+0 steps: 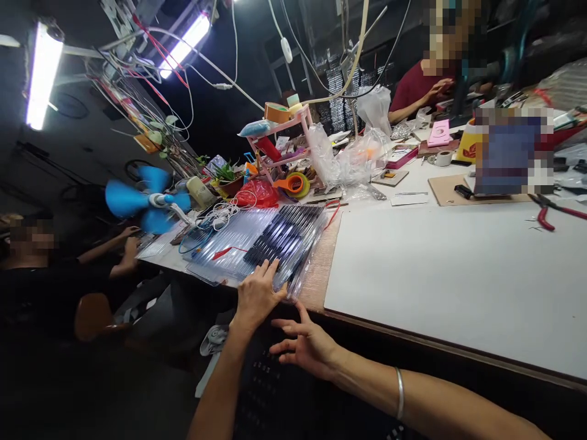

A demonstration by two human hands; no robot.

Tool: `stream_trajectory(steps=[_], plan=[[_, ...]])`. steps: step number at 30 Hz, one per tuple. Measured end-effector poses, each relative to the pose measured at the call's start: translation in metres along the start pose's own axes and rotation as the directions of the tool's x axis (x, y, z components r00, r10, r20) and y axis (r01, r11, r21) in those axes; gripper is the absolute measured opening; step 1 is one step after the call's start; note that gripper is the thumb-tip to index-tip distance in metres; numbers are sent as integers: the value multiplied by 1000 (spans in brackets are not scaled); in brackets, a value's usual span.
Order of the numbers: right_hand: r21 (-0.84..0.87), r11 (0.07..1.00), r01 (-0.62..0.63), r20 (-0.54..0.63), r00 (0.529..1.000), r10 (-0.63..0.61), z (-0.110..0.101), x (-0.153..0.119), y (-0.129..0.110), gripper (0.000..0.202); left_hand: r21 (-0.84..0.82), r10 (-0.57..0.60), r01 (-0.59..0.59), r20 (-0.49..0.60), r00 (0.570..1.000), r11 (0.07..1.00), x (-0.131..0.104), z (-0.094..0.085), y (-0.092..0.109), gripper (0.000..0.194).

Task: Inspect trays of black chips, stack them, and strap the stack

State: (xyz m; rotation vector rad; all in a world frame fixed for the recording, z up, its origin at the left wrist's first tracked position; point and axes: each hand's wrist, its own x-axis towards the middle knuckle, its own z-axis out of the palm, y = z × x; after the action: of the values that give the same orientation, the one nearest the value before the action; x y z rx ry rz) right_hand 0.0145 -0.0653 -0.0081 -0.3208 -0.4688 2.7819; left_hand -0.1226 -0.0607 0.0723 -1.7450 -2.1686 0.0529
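Observation:
A stack of clear ribbed plastic trays lies along the table's front edge, with dark strips in the grooves on its right part. My left hand rests on the front edge of this stack, its fingers stretched out over the top and the thumb at the near corner. Just below that corner, in front of the table edge, is my right hand. Its fingers are spread and hold nothing; one fingertip comes close to the corner, and whether it touches I cannot tell. A small red piece lies on the trays.
A white board covers the table at right, with red-handled pliers on it. Behind the trays are a pink rack, plastic bags and tape rolls. A blue fan stands left. Two people sit nearby.

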Motion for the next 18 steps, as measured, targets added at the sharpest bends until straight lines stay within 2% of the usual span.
stream_trajectory(steps=[5, 8, 12, 14, 16, 18], plan=[[31, 999, 40, 8, 999, -40, 10, 8, -22, 72, -9, -18, 18, 22, 1000, 1000, 4, -5, 2, 52], [37, 996, 84, -46, 996, -82, 14, -4, -39, 64, -29, -43, 44, 33, 999, 999, 7, -8, 5, 53], [-5, 990, 138, -61, 989, -138, 12, -48, -56, 45, -33, -77, 79, 44, 996, 996, 8, -5, 9, 54], [-46, 977, 208, -47, 976, -210, 7, -78, -63, 33, -31, -93, 94, 30, 995, 995, 7, -2, 10, 53], [-131, 945, 301, -81, 946, -313, -1, -108, -69, 28, -33, -100, 101, 14, 995, 994, 4, 2, 12, 52], [-255, 892, 374, -161, 893, -420, -13, -137, -78, 28, -25, -84, 84, -3, 996, 996, 2, 7, 13, 51]])
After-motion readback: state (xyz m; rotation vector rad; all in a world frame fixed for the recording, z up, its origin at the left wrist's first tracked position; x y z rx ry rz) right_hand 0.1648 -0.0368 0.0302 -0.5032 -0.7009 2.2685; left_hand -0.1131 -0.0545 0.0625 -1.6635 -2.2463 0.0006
